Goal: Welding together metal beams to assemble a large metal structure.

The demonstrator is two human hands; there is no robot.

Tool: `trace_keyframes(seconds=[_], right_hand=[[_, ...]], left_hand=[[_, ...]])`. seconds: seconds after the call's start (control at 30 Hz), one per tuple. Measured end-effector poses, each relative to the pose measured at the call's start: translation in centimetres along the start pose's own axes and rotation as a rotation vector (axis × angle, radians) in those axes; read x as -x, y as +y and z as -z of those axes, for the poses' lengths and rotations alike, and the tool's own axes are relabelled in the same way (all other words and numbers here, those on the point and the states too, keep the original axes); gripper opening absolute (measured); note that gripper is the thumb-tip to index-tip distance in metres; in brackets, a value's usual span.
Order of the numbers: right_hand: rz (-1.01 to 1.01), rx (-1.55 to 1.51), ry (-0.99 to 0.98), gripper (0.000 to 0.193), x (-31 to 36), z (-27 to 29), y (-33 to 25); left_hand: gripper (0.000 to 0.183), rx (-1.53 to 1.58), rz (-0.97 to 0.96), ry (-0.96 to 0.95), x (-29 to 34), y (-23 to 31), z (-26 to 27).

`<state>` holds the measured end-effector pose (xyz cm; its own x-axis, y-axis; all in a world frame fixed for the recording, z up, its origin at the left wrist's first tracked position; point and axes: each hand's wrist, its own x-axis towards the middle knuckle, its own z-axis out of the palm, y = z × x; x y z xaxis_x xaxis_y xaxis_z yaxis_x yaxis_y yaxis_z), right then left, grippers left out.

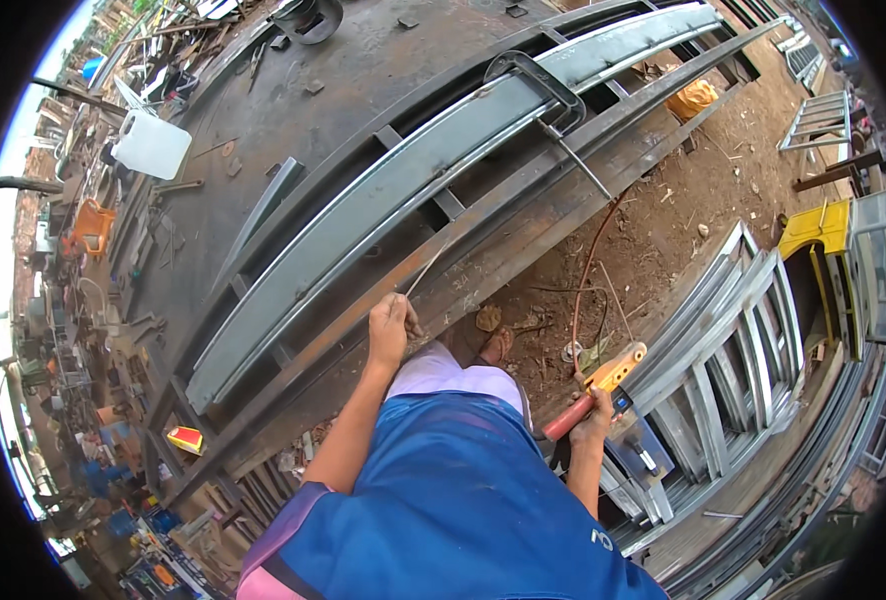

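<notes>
My left hand [393,326] is closed, and from its fingers a thin straight rod [426,268], like a welding electrode, points up toward the steel frame [403,268]. On my right, the other hand [596,420] is wrapped round a welding electrode holder with a red handle [568,418] and an orange-yellow head [615,369]. A second thin rod [617,300] rises from near that head. In front of me a long grey curved metal channel [363,205] lies along the dark frame. A black C-clamp [538,80] grips it toward the far right.
A dark metal worktable [363,75] extends beyond the frame, with a white plastic jug [153,143] at left. Stacked metal frames [733,340] and a yellow metal piece [816,230] stand at right. A brown cable [581,290] crosses the dirt. A red-and-yellow box [186,439] sits lower left.
</notes>
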<state>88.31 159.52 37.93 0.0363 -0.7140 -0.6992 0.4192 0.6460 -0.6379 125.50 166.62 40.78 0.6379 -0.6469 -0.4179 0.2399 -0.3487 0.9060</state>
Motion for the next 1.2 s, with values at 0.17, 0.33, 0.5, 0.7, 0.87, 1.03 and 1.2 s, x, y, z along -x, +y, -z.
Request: trace_keyframes(seconds=[0.17, 0.33, 0.5, 0.7, 0.87, 1.03, 1.2], right_hand=[[-0.063, -0.171, 0.063, 0.042, 0.9, 1.1, 2.7], [-0.061, -0.17, 0.019, 0.045, 5.2, -3.7, 4.0], [-0.064, 0.02, 0.018, 0.048, 7.8, -9.5, 4.3], [-0.07, 0.127, -0.116, 0.053, 10.9, -12.6, 4.5], [-0.035, 0.385, -0.135, 0.048, 13.6, -15.8, 3.1], [0.201, 1.239, 0.208, 0.046, 15.5, -17.1, 1.5], [0.413, 2.112, 0.405, 0.05, 13.6, -20.8, 2.9]], left_hand=[[0.024, -0.038, 0.001, -0.028, -2.9, 0.3, 2.4], [0.019, -0.095, -0.045, -0.017, -7.2, 1.6, 6.5], [0.018, -0.093, -0.031, -0.038, -10.0, 2.7, 10.2], [0.019, 0.009, -0.007, -0.081, -11.4, 4.2, 14.5], [0.02, 0.104, 0.006, -0.068, -10.8, 4.6, 19.0], [0.019, 0.17, -0.017, -0.008, -10.3, 5.5, 23.4], [0.018, 0.164, -0.127, 0.136, -9.2, 5.7, 25.3]])
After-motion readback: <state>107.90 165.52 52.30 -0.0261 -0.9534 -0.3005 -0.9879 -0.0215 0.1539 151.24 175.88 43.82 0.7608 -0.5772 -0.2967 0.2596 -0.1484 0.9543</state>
